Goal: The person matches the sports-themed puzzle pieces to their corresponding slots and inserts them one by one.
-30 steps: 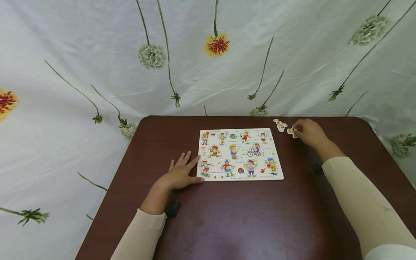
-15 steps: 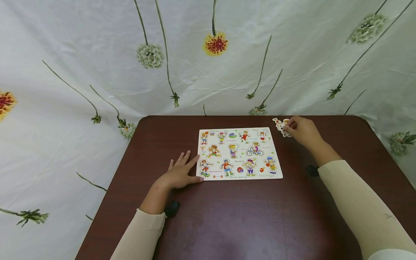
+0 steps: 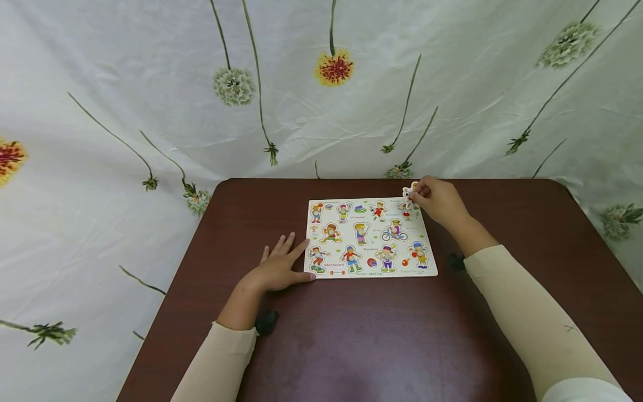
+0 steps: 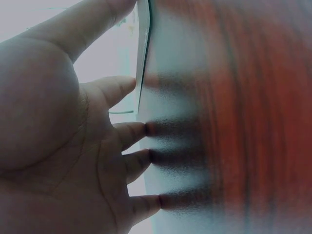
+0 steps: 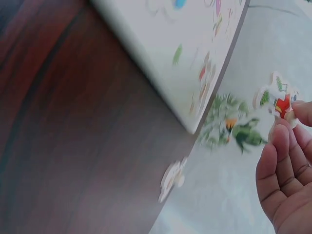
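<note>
A white puzzle board printed with children playing sports lies on the dark table. My left hand rests beside it with fingers spread; thumb and index finger touch the board's left edge, also seen in the left wrist view. Between thumb and fingertips, my right hand pinches a small figure-shaped puzzle piece with red and green on it. That piece is held up over the board's far right corner. Another puzzle piece lies on the table right of the board; in the head view my right hand hides it.
The dark wooden table has its far edge just behind the board. A white cloth with printed flowers hangs behind and to the left. A dark wrist device sits under the left wrist.
My right hand has picked up the puzzle piece and carried it left, past the other piece, to the board's far right corner. The left hand stays at the board's edge.
</note>
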Demonstrator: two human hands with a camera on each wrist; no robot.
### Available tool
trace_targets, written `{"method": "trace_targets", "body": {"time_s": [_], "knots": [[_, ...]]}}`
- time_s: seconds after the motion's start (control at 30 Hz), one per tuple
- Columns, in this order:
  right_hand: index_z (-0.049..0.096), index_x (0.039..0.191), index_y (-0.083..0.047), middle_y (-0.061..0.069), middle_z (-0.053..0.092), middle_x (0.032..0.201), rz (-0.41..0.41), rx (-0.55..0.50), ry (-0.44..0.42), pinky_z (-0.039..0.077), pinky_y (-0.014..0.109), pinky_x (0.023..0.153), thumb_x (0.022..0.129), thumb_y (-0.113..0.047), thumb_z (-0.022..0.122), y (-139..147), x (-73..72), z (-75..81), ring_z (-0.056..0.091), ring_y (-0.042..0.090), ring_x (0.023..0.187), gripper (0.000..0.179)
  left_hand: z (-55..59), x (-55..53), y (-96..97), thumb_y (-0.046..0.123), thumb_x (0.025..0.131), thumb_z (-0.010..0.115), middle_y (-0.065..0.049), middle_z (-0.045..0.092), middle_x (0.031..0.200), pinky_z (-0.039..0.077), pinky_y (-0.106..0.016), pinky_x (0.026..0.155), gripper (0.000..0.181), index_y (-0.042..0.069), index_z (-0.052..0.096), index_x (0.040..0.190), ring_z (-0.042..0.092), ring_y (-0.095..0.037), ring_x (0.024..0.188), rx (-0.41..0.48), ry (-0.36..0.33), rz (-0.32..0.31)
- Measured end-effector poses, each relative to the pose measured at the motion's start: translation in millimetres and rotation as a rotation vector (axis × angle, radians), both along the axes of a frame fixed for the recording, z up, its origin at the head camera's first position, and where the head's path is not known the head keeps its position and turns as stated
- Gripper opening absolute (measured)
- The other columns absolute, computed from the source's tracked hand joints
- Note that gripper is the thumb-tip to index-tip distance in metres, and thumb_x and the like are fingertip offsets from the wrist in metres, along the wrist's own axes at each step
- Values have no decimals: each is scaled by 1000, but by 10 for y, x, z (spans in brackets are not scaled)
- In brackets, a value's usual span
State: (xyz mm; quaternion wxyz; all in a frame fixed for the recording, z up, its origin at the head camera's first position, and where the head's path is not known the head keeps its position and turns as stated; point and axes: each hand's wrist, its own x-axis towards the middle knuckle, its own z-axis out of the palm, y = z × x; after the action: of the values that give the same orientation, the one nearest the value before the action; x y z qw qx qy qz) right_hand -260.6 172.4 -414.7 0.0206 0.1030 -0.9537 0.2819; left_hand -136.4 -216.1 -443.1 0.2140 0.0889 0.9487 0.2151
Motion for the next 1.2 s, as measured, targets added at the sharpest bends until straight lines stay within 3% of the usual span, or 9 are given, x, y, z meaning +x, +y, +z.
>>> {"method": "trace_targets", "body": {"time_s": [0.3,0.57,1.03,1.2], "knots": [[63,103,-6,12,70,93,72,-6,0,49,36,69,101,-28,63,-354,-36,-79,63,24,76,22,-18,-10,-12,56,91,68,-12,-1,172,-6,-66,123,92,29,18,164,-5,-35,159,-5,-5,-6],[63,103,-9,9,68,94,92,12,-54,48,35,70,101,-28,63,-557,-105,-166,60,23,79,19,-10,-14,-10,56,91,69,-12,-2,172,-7,-66,123,92,29,19,163,-6,-35,159,2,-6,-6],[62,98,-7,9,65,88,93,57,-158,43,31,63,101,-25,64,-687,-179,-221,54,20,70,18,-15,-19,-7,56,90,68,-12,-2,172,-6,-67,123,92,30,18,163,-5,-35,159,-6,-11,-9],[61,103,-7,11,67,95,109,93,-228,45,29,60,101,-23,63,-710,-188,-214,55,18,68,16,-11,-22,-10,56,90,68,-12,-3,172,-7,-67,123,93,30,18,164,-6,-35,159,-7,-15,-7]]}}
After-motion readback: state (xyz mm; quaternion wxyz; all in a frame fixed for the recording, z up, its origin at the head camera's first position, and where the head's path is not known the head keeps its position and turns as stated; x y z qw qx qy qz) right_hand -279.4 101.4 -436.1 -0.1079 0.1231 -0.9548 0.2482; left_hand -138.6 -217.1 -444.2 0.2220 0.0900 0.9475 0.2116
